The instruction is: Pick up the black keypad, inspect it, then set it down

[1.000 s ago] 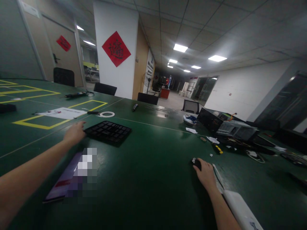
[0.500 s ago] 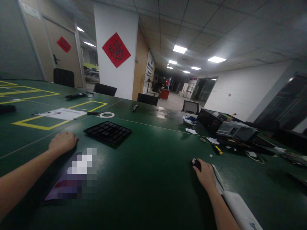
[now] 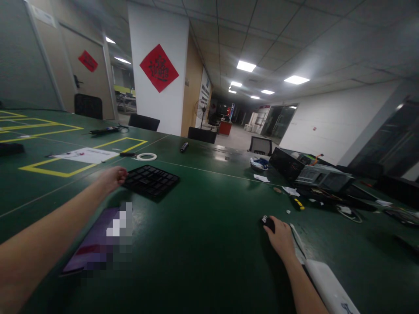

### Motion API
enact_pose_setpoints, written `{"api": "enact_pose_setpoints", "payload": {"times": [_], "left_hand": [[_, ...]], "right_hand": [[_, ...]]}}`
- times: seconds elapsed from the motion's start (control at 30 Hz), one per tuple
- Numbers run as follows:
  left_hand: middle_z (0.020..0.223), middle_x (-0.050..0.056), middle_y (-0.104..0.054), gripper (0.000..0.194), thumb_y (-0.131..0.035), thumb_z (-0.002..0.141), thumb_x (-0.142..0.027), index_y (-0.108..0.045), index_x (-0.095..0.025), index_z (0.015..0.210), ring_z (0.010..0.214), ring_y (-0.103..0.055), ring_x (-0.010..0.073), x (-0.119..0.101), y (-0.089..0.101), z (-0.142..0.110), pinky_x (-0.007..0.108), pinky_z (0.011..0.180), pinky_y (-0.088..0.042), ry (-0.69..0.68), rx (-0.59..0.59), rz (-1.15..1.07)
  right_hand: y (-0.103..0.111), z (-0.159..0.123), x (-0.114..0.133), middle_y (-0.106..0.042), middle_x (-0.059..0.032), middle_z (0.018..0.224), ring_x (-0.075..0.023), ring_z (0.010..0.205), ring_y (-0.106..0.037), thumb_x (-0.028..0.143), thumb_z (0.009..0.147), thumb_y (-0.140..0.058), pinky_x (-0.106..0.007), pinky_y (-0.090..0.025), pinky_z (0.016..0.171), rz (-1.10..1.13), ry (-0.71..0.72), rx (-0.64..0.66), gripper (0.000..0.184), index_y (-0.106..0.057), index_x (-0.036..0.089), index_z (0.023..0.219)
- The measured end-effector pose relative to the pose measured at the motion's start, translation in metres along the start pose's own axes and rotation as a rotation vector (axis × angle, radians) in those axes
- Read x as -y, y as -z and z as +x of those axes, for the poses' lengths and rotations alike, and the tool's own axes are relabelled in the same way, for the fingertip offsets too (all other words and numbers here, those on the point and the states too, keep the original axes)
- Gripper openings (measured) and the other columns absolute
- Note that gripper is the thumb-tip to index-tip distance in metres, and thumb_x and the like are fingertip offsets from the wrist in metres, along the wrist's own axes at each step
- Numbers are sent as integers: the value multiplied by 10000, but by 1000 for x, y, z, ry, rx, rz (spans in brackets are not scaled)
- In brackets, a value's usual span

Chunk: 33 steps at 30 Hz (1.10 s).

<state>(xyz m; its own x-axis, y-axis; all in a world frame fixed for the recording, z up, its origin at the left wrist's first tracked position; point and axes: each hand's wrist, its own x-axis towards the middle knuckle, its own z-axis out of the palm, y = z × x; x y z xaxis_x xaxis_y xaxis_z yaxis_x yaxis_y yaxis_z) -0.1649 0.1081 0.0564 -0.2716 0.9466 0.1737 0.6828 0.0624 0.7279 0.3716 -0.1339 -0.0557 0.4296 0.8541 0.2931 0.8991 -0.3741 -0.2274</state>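
My left hand (image 3: pixel 114 178) reaches to the left corner of a black gridded tray (image 3: pixel 152 179) lying flat on the green table. Its fingers are closed together in a pinch. Whatever is between them is too small or hidden to make out, and I cannot tell whether they touch the tray. Below that forearm lies a flat purple sheet-like thing (image 3: pixel 94 237), partly blurred by pixel blocks. On the right, my right hand (image 3: pixel 282 237) is closed round a small black object (image 3: pixel 267 223) with white markings, resting on the table.
A white box-like device (image 3: pixel 327 283) with a cable lies beside my right forearm. An opened computer case (image 3: pixel 322 176), a yellow-black tool (image 3: pixel 298 203) and paper scraps stand farther right. Beyond the tray are a white tape ring (image 3: pixel 146 157), a paper sheet (image 3: pixel 87 155) and a black cylinder (image 3: pixel 184 147).
My left hand has moved forward and right, from beside the purple thing to the tray's left corner. My right hand and the small black object have stayed in place.
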Motion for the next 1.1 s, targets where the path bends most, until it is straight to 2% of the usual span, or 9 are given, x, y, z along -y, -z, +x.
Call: {"api": "enact_pose_setpoints", "payload": {"times": [0.1, 0.2, 0.33, 0.53, 0.63, 0.77, 0.9, 1.0, 1.1], "left_hand": [[474, -9, -495, 266, -576, 720, -337, -542, -109, 588, 610, -506, 148, -12, -18, 1, 230, 585, -398, -41, 154, 169], [490, 15, -505, 327, -687, 581, -390, -538, -101, 546, 732, -540, 219, -21, -32, 2, 272, 674, -402, -94, 269, 372], [648, 79, -608, 298, -693, 565, -349, -557, -87, 599, 873, -545, 273, -34, -43, 0, 315, 770, -402, -147, 316, 504], [890, 195, -643, 286, -647, 615, -337, -615, -67, 701, 929, -567, 330, -53, -56, -23, 357, 762, -429, -200, 358, 570], [880, 188, -651, 271, -629, 642, -350, -632, -89, 715, 920, -588, 310, -70, -76, -52, 319, 749, -439, -257, 373, 522], [917, 118, -662, 250, -557, 717, -364, -637, -145, 808, 855, -618, 236, -98, -112, -113, 262, 701, -451, -379, 435, 378], [944, 126, -643, 274, -543, 736, -316, -596, -127, 928, 856, -608, 234, -115, -131, -173, 291, 711, -457, -578, 568, -21], [922, 118, -632, 271, -558, 727, -329, -569, -134, 915, 830, -599, 233, -112, -134, -199, 307, 699, -459, -612, 633, -166], [918, 105, -614, 314, -572, 720, -352, -529, -138, 945, 816, -585, 217, -102, -135, -210, 300, 690, -459, -629, 712, -265]], "right_hand": [[0, 0, -1, -576, -122, 1166, -301, 1104, -452, 397, 795, -388, -414, -356, 949, 6, -6, 9, 506, -479, 104, 1198], [0, 0, 1, -571, -122, 1171, -308, 1119, -438, 401, 798, -383, -419, -353, 954, 26, -14, 20, 510, -477, 105, 1201], [1, -1, 3, -574, -114, 1166, -297, 1098, -447, 380, 795, -396, -405, -336, 978, 44, 2, -5, 492, -486, 103, 1192], [5, 2, 0, -584, -106, 1157, -296, 1093, -472, 354, 772, -426, -427, -373, 934, 98, -29, 17, 459, -517, 131, 1162], [10, 5, 19, -593, -101, 1146, -286, 1074, -493, 333, 739, -474, -439, -376, 931, 242, -23, 88, 442, -546, 141, 1131], [13, 1, 78, -606, -82, 1109, -252, 1073, -510, 332, 691, -552, -423, -381, 942, 623, 90, 186, 448, -562, 175, 1110], [6, -12, 128, -592, -68, 1112, -228, 1054, -527, 333, 665, -605, -407, -391, 949, 982, 158, 196, 474, -547, 200, 1117], [-4, -21, 135, -603, -62, 1095, -246, 1084, -512, 328, 651, -632, -418, -401, 947, 1115, 198, 228, 430, -574, 213, 1061], [-13, -26, 129, -615, -60, 1067, -264, 1087, -510, 346, 663, -621, -430, -417, 933, 1148, 220, 246, 377, -601, 232, 1023]]}}
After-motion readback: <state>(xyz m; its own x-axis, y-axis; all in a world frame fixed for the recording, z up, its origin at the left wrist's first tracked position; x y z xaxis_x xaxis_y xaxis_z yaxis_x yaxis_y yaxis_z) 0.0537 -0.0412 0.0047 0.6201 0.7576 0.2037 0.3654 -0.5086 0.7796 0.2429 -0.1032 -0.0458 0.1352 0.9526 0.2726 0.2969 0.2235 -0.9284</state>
